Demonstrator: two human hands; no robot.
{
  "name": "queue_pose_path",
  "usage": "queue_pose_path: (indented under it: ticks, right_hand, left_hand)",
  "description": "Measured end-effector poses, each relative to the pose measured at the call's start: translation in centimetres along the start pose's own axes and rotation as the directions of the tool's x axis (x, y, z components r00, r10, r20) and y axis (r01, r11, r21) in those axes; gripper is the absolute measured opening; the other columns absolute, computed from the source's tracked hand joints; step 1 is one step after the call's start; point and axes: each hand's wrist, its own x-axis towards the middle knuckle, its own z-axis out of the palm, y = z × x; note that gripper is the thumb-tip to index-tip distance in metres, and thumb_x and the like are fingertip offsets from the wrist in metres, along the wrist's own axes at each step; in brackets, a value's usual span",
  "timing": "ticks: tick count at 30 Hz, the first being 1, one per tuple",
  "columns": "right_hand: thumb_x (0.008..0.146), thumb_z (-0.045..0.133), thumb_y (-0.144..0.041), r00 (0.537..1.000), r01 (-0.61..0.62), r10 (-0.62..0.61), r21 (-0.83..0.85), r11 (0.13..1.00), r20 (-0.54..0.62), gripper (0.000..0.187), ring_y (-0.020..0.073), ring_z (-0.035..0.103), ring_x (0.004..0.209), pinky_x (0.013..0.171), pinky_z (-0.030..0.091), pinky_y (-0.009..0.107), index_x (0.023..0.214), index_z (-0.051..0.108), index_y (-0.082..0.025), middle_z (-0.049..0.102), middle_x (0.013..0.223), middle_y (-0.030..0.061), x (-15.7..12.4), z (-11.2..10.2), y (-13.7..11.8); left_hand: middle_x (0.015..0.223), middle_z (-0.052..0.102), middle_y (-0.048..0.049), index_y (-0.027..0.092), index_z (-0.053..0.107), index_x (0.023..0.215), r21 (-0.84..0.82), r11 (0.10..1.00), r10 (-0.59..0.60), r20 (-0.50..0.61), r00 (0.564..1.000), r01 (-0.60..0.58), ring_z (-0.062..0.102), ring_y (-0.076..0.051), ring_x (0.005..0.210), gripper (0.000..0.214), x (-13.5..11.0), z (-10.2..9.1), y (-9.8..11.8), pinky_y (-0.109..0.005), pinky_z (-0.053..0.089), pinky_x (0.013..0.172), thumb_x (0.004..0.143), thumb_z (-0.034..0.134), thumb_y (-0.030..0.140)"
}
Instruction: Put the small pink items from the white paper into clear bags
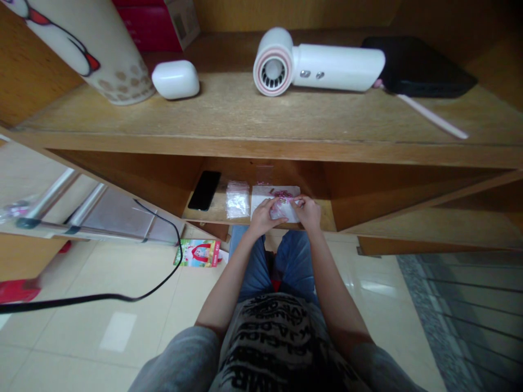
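Observation:
My left hand [263, 216] and my right hand [308, 211] are close together over a white sheet [258, 195] on the lower shelf. Between them is a small clear plastic bag [281, 210], with the fingers of both hands closed on its edges. Small pink pieces [281, 193] lie on the sheet just beyond my fingertips; they are too small to name. To the left of the sheet rests a stack of clear plastic bags [237, 199]. Another clear bag [265, 173] lies flat behind the sheet.
A black phone [205, 190] lies at the lower shelf's left. On the upper shelf [229, 120] stand a patterned cup [118, 65], a white earbud case [175, 79], a white handheld fan [335, 68] and a black box-like object [425, 68]. A black cable [122, 297] hangs at left.

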Motion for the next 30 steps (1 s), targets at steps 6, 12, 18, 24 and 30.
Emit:
queue_pose_path:
  ticks: [6,12,18,24,30]
  right_hand:
    - [0.075,0.053,-0.037,0.999,0.029,-0.029,-0.003,1.0,0.016,0.023,0.0154,0.056,0.06,0.06,0.038,0.025,0.081,0.066,-0.02,0.059,0.06,-0.0002,-0.5,0.0,0.3]
    - [0.077,0.051,-0.033,0.996,0.089,-0.088,-0.027,0.996,0.035,0.021,0.0154,0.055,0.062,0.062,0.038,0.025,0.081,0.068,-0.021,0.06,0.063,0.0011,-0.7,-0.2,0.2]
    - [0.077,0.05,-0.033,0.995,0.095,-0.094,-0.026,0.995,0.029,0.023,0.0157,0.056,0.064,0.064,0.038,0.026,0.08,0.069,-0.02,0.061,0.064,0.0019,-0.7,-0.4,-0.2]
    - [0.076,0.052,-0.034,0.996,0.063,-0.07,0.135,0.989,0.051,0.022,0.0139,0.054,0.059,0.06,0.038,0.025,0.077,0.069,-0.02,0.06,0.062,0.0005,-1.4,-0.6,-0.5]
    - [0.074,0.053,-0.038,0.987,0.033,-0.071,0.255,0.966,0.142,0.024,0.0143,0.055,0.06,0.059,0.038,0.025,0.078,0.069,-0.02,0.061,0.065,0.0005,-2.2,-0.4,-1.1]
  left_hand:
    - [0.107,0.058,-0.0082,0.02,0.047,0.124,0.003,1.0,-0.003,0.005,1.0,0.003,0.056,-0.023,0.101,0.064,0.1,-0.1,0.2,-0.036,0.047,0.086,0.068,0.07,0.043]
    - [0.108,0.058,-0.0088,0.019,0.047,0.124,-0.012,1.0,0.004,0.008,1.0,-0.004,0.056,-0.023,0.099,0.064,0.0,-0.1,0.2,-0.035,0.047,0.085,0.069,0.069,0.042]
    - [0.107,0.058,-0.0082,0.02,0.047,0.124,-0.007,1.0,0.001,-0.002,1.0,-0.001,0.056,-0.023,0.102,0.064,0.1,0.1,0.0,-0.036,0.047,0.086,0.068,0.07,0.042]
    - [0.108,0.057,-0.0082,0.02,0.047,0.124,-0.015,1.0,0.013,0.009,1.0,-0.013,0.055,-0.023,0.102,0.063,0.0,-0.1,0.2,-0.035,0.046,0.086,0.069,0.069,0.043]
    - [0.096,0.057,-0.0072,0.018,0.049,0.123,0.018,1.0,-0.001,0.006,1.0,0.001,0.056,-0.022,0.09,0.066,0.1,-0.1,0.2,-0.034,0.048,0.079,0.068,0.069,0.048]
